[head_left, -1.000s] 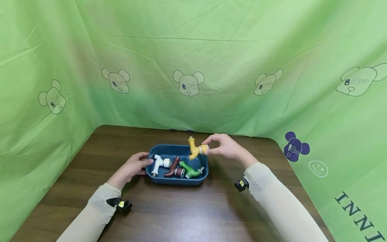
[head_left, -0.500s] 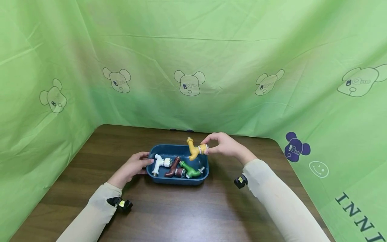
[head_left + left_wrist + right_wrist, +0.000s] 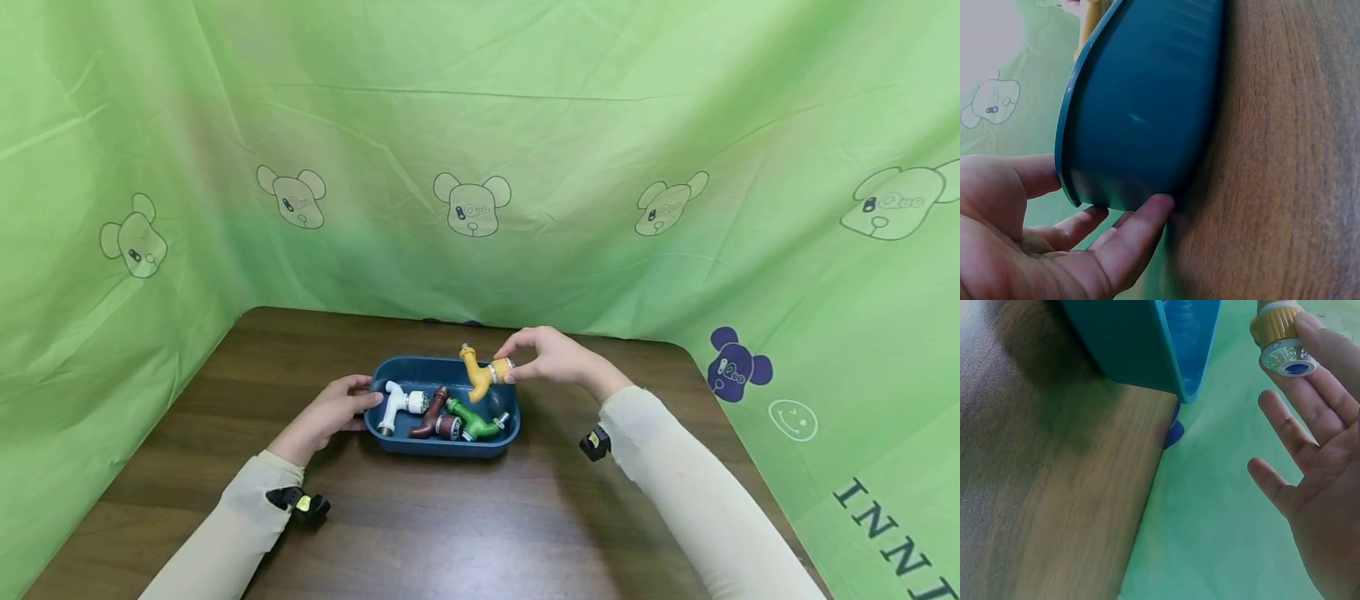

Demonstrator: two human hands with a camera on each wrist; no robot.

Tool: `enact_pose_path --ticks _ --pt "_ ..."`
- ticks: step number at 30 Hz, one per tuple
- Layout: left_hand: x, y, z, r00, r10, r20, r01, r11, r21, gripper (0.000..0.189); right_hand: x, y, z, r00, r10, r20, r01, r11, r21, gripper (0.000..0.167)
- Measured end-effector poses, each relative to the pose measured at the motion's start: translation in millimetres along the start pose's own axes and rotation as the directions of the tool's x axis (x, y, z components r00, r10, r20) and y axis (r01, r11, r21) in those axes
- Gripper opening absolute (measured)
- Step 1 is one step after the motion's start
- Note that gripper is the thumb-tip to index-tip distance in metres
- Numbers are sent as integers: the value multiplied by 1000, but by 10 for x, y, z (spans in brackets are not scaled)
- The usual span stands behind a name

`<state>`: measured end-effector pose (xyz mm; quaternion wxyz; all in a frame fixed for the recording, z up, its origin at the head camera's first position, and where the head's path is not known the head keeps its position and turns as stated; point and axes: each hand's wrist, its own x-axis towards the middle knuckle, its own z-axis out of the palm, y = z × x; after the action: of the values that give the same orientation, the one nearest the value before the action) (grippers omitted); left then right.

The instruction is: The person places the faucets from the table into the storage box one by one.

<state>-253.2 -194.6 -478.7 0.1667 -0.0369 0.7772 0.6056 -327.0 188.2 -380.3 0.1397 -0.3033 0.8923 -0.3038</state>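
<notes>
My right hand (image 3: 555, 358) pinches a yellow faucet (image 3: 478, 375) by its ribbed knob, above the far right part of a blue plastic basin (image 3: 450, 448). In the right wrist view, thumb and forefinger hold the silver-ended knob (image 3: 1282, 337) while the other fingers stand apart. Inside the basin lie a white faucet (image 3: 393, 407), a dark red faucet (image 3: 431, 414) and a green faucet (image 3: 474, 422), side by side. My left hand (image 3: 337, 410) grips the basin's left end. The left wrist view shows its thumb over the rim and fingers (image 3: 1138, 240) against the outer wall.
The basin stands on a brown wooden table (image 3: 450, 533). A green curtain (image 3: 480, 275) printed with bear heads encloses the back and sides. Each cream sleeve carries a black wrist camera, one at the left (image 3: 300, 504), one at the right (image 3: 596, 443).
The yellow faucet has moved slightly left and down over the basin, carried by my right hand. My left hand keeps its grip on the basin, and the other faucets lie as before.
</notes>
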Motion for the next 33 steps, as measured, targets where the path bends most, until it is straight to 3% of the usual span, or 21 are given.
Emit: enact_pose_path --ticks 33 --pt "-3 3 8 1000 -1 5 1 1000 1 59 101 54 42 996 24 84 -19 998 -59 29"
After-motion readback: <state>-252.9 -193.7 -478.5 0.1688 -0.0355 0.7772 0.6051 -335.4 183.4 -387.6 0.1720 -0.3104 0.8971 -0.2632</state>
